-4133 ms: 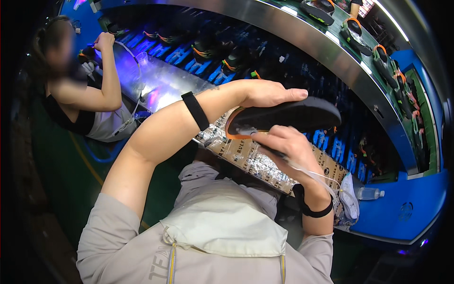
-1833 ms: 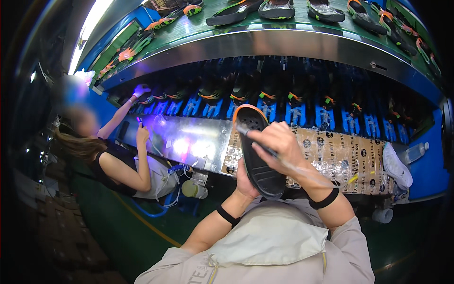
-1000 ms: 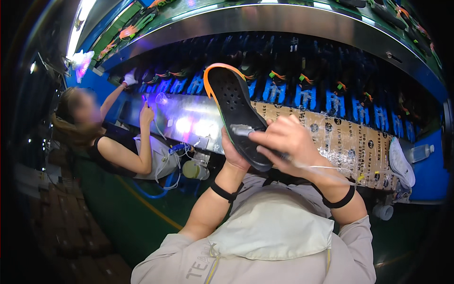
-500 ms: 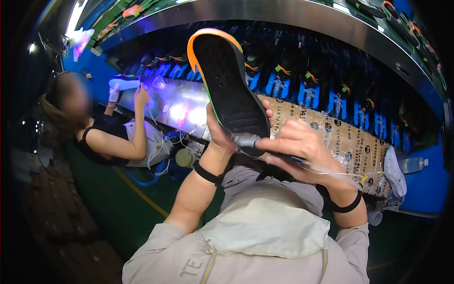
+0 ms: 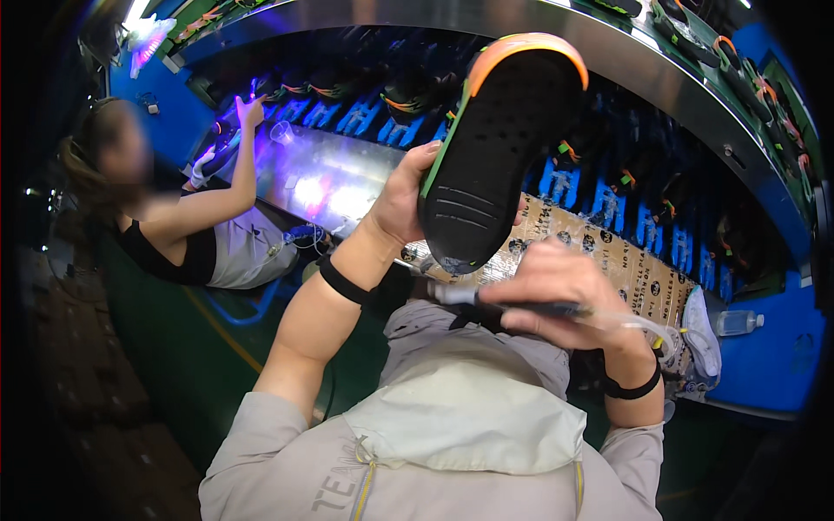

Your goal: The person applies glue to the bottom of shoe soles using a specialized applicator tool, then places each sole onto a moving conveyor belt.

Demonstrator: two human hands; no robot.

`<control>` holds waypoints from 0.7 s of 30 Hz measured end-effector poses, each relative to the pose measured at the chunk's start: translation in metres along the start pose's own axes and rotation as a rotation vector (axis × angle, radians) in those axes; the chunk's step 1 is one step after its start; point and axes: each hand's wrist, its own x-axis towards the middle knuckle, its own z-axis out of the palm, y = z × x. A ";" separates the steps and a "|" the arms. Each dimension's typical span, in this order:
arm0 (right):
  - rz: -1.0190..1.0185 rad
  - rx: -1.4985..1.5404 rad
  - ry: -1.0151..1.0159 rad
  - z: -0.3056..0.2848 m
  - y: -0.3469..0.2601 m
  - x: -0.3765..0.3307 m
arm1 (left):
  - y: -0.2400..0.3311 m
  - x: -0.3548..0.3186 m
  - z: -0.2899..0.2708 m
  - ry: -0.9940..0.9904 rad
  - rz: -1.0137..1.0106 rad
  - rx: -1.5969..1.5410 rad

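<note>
My left hand [image 5: 404,195] grips a black shoe sole [image 5: 499,148] with an orange and green rim, holding it upright with its tread side toward me and its toe end high. My right hand [image 5: 556,291] is closed on a thin pen-like tool [image 5: 473,297] with a clear tube trailing off it to the right. The tool's tip sits just below the sole's lower end, close to it; I cannot tell whether they touch. Both wrists wear black bands.
A cardboard-covered bench [image 5: 625,265] runs in front of me. Behind it a conveyor [image 5: 634,61] carries several shoes in blue holders. Another person [image 5: 174,226] sits at my left under violet light. A plastic bottle [image 5: 738,323] lies at right.
My left hand has lifted and turned the sole from lying flat to standing upright, then shifted it right. My right hand has stayed on the tool, now below the sole's lower end.
</note>
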 end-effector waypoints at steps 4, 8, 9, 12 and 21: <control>-0.001 -0.373 0.004 0.006 0.003 0.003 | 0.000 0.010 -0.021 0.045 -0.073 0.040; 0.007 -0.166 -0.047 -0.004 0.002 -0.001 | 0.001 0.019 -0.028 0.003 -0.164 -0.021; 0.013 -0.240 -0.029 -0.003 0.004 -0.002 | 0.003 0.021 -0.023 -0.007 -0.181 -0.031; 0.015 -0.410 -0.057 0.001 0.005 0.002 | 0.011 0.030 -0.006 0.074 -0.281 0.083; 0.033 -0.317 -0.076 -0.010 0.007 0.003 | 0.019 0.042 -0.003 0.167 -0.445 0.277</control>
